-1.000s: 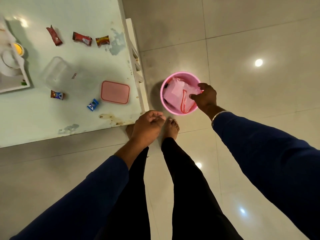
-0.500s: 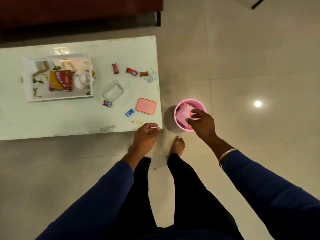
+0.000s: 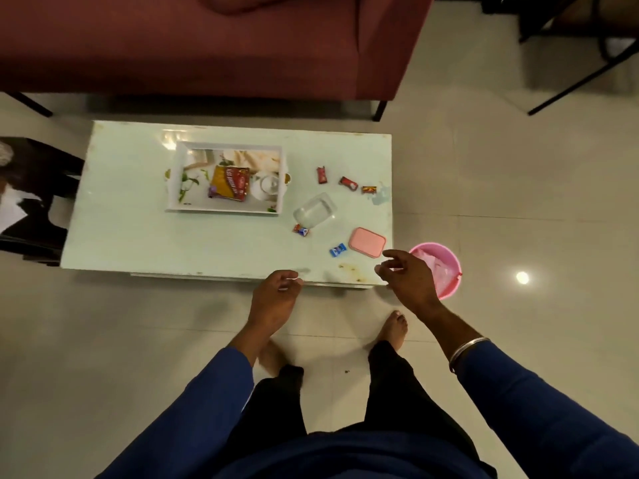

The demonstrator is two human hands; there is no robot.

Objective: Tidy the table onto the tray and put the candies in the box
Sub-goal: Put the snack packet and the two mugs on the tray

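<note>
Here, five wrapped candies [image 3: 348, 183] are scattered near the tabletop's [image 3: 131, 216] right edge around the clear box [image 3: 314, 210], beside the tray [image 3: 226, 209]. Both hands are held empty at the near edge: the left hand [image 3: 273, 299] loosely curled, the right hand [image 3: 408, 278] spread open.

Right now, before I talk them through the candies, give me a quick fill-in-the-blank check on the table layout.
1. The clear plastic box has its pink lid ____.
2. Loose candies on the table number ____.
3. The snack packet lies in the ____.
4. The pink bin stands on the ____.

Missing words: off; five; tray; floor.
</note>
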